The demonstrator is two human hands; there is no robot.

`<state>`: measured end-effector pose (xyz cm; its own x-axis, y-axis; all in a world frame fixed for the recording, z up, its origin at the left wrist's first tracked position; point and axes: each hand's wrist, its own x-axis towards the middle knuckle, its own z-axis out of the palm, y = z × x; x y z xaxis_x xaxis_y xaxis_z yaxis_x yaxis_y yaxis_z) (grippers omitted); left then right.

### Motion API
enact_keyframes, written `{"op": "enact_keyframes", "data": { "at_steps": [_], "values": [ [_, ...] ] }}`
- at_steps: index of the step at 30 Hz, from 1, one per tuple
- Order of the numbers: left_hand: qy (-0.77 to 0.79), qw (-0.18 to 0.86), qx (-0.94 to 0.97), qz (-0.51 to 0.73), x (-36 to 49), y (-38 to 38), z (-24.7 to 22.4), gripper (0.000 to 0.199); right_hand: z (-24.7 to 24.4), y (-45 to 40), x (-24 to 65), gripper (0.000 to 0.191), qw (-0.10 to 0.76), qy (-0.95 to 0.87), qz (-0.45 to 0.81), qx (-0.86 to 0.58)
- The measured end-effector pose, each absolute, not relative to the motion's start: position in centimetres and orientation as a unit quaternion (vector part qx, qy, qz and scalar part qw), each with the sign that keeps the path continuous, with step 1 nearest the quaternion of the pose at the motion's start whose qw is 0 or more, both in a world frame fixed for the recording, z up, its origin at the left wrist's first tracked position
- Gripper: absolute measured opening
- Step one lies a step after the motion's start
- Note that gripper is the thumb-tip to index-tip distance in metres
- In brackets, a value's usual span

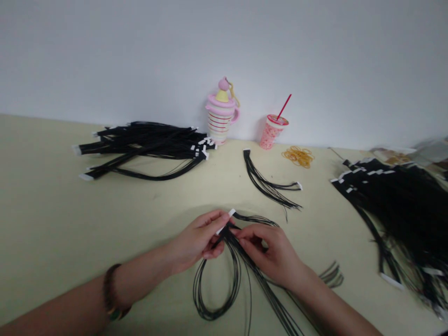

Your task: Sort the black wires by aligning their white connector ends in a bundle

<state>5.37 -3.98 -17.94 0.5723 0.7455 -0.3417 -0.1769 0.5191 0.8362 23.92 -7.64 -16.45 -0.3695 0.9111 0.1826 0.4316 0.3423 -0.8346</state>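
My left hand [206, 233] is closed around the white connector end of a black wire harness [217, 312], thumb pressed on the connector. Close beside it, my right hand [269, 249] pinches some of the black wires just below that connector. From there part of the harness curls into a loop under my hands. Other wires run down to the lower right, past the frame's bottom edge, and some loose ends lie beyond my right forearm. A single separate wire harness [264, 184] with white connectors rests on the table farther back.
A pile of black harnesses [150, 144] lies at the back left, a larger pile [402, 200] at the right. Against the wall stand a pink striped mug [220, 122] and a pink cup with a straw [271, 133]. Yellow rubber bands [298, 157] lie near the cup.
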Motion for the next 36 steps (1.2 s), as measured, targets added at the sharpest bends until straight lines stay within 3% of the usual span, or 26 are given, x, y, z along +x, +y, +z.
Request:
{"op": "enact_keyframes", "data": {
  "at_steps": [6, 10, 15, 23, 36],
  "values": [
    [0.359, 0.792, 0.4, 0.289, 5.4, -4.0, -17.9, 0.026, -16.4, -7.5, 23.9, 0.022, 0.329, -0.571, 0.585, -0.472],
    [0.359, 0.79, 0.404, 0.29, 5.5, -4.0, -17.7, 0.025, -16.4, -7.6, 24.1, 0.027, 0.295, -0.538, 0.628, -0.478],
    [0.359, 0.791, 0.409, 0.28, 5.5, -4.1, -17.6, 0.024, -16.7, -7.8, 23.9, 0.023, 0.275, -0.578, 0.577, -0.507],
    [0.358, 0.792, 0.411, 0.275, 5.5, -4.1, -17.6, 0.025, -16.9, -7.4, 23.5, 0.019, 0.324, -0.631, 0.497, -0.499],
    [0.37, 0.789, 0.409, 0.272, 5.5, -4.2, -17.6, 0.027, -15.8, -8.3, 23.7, 0.015, 0.279, -0.747, 0.343, -0.496]
  ]
}}
